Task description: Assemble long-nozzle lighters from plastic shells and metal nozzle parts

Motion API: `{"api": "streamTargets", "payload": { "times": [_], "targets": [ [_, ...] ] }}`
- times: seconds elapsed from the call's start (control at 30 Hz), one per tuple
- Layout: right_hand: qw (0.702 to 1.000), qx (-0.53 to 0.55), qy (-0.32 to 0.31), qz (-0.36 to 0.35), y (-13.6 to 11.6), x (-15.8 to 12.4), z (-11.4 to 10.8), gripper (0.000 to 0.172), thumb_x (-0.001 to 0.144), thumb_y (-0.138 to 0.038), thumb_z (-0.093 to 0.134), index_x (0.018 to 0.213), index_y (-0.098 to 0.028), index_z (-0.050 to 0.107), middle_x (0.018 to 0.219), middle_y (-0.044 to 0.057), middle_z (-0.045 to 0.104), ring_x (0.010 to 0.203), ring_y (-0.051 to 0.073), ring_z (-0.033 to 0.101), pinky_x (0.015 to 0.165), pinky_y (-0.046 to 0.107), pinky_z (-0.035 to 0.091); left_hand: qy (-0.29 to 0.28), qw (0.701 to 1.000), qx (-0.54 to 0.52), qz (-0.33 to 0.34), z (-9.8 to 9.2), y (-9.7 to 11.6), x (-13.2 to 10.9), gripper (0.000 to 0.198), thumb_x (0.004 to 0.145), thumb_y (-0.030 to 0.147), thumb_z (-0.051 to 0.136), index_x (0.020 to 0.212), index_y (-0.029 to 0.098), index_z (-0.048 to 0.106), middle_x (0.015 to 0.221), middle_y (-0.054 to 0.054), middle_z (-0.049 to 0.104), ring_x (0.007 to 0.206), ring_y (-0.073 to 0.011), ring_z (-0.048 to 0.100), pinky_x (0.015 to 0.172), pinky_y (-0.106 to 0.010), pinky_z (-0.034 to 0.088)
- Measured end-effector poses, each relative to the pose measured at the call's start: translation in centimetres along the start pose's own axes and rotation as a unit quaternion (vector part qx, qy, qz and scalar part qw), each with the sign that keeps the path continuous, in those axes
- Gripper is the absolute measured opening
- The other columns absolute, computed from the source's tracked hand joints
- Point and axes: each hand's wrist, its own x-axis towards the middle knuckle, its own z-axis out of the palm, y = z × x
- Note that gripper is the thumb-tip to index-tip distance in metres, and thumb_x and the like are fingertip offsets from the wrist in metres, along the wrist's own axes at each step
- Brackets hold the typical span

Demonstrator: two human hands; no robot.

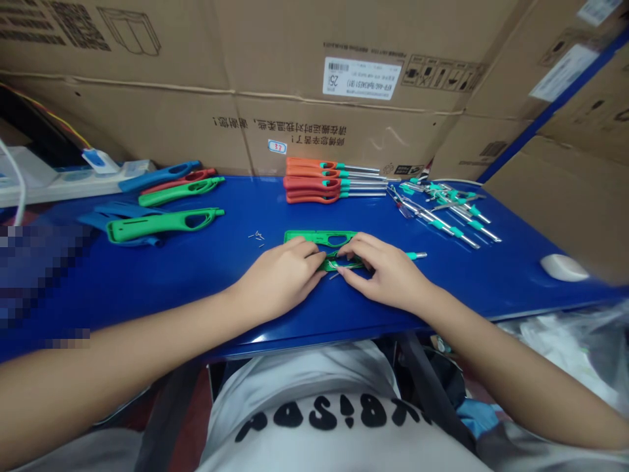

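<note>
On the blue surface (211, 262), my left hand (282, 278) pinches a green lighter-handle shell (324, 265), likely light, stiff, best held by its rim; my right hand (388, 272) touches it, closure unclear.

Bare forearms angle in over the near edge of the table (206, 275), yours from either side, as you hold both hands close together near that edge's middle. Your left hand (287, 272) lies back-up, fingers bent and thumb drawn in near the fingertips; your right hand (388, 272) arches opposite, index finger and thumb pointing inward toward the left.
</note>
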Motion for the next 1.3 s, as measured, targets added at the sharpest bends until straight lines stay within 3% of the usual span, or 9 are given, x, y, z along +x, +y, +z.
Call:
{"api": "streamTargets", "payload": {
  "times": [0.13,0.33,0.6,0.73,1.0,1.1,1.2,1.3],
  "targets": [
    [1.0,0.01,-0.001,-0.011,0.2,-0.4,0.0,0.017,0.093,-0.029,0.06,0.108,-0.02,0.062,0.107,0.008,0.065,0.087,0.018,0.061,0.071,0.028,0.046,0.006,1.0,-0.027,0.007,0.0,-0.2,0.0,0.027,0.1,0.026,0.054,0.116,0.014,0.073,0.102,-0.012,0.068,0.095,-0.0244,0.065,0.081,-0.036,0.057],
    [0.997,0.055,0.006,-0.048,0.9,-0.9,-0.4,0.011,0.093,-0.019,0.058,0.103,-0.02,0.061,0.104,0.007,0.061,0.079,0.015,0.056,0.071,0.028,0.047,-0.04,0.999,0.009,0.004,-0.3,0.3,0.4,0.027,0.101,0.023,0.051,0.107,0.01,0.074,0.096,-0.011,0.067,0.09,-0.0257,0.063,0.077,-0.037,0.056],
    [0.991,0.114,0.024,-0.063,1.9,-1.7,-0.6,0.007,0.093,-0.017,0.057,0.099,-0.019,0.062,0.096,0.006,0.06,0.07,0.013,0.052,0.068,0.028,0.047,0.006,0.995,-0.101,0.008,0.7,-0.3,0.1,0.031,0.101,0.022,0.053,0.128,0.013,0.064,0.116,-0.014,0.068,0.112,-0.0273,0.061,0.099,-0.045,0.054],
    [0.992,0.11,0.017,-0.066,1.9,-1.6,-0.7,0.005,0.093,-0.016,0.058,0.095,-0.019,0.061,0.093,0.005,0.059,0.072,0.013,0.051,0.068,0.028,0.047,-0.005,0.991,-0.133,0.023,0.9,-0.5,0.1,0.027,0.102,0.018,0.05,0.123,0.018,0.066,0.119,-0.011,0.067,0.114,-0.0265,0.057,0.099,-0.045,0.052],
    [0.991,0.071,0.043,-0.101,2.4,-1.5,0.1,0.018,0.095,-0.022,0.062,0.079,-0.019,0.054,0.089,0.005,0.057,0.078,0.015,0.057,0.07,0.027,0.048,0.015,0.996,-0.055,0.072,0.4,0.0,-0.1,0.026,0.101,0.017,0.05,0.118,0.014,0.07,0.117,-0.014,0.068,0.109,-0.0279,0.056,0.096,-0.044,0.054],
    [0.992,0.052,0.045,-0.106,2.4,-1.4,0.1,0.01,0.095,-0.021,0.063,0.088,-0.019,0.057,0.086,0.003,0.058,0.072,0.013,0.055,0.066,0.025,0.047,0.017,0.996,-0.02,0.081,0.3,0.3,-0.2,0.027,0.099,0.015,0.052,0.12,0.013,0.069,0.118,-0.015,0.066,0.107,-0.0288,0.055,0.094,-0.045,0.054],
    [0.991,0.047,0.044,-0.12,2.5,-1.4,0.1,0.001,0.097,-0.02,0.06,0.097,-0.019,0.06,0.09,0.005,0.062,0.079,0.015,0.059,0.072,0.026,0.05,0.021,0.996,-0.013,0.085,0.4,0.5,-0.3,0.027,0.098,0.014,0.053,0.121,0.013,0.068,0.119,-0.015,0.065,0.107,-0.0289,0.054,0.094,-0.044,0.054],
    [0.991,0.034,0.032,-0.127,2.6,-1.4,0.2,0.008,0.1,-0.019,0.054,0.097,-0.019,0.061,0.096,0.008,0.064,0.089,0.018,0.062,0.08,0.03,0.052,0.02,0.996,-0.022,0.084,0.4,0.5,-0.3,0.027,0.098,0.013,0.052,0.12,0.013,0.068,0.117,-0.015,0.065,0.106,-0.028,0.054,0.094,-0.043,0.054]
  ]
}}
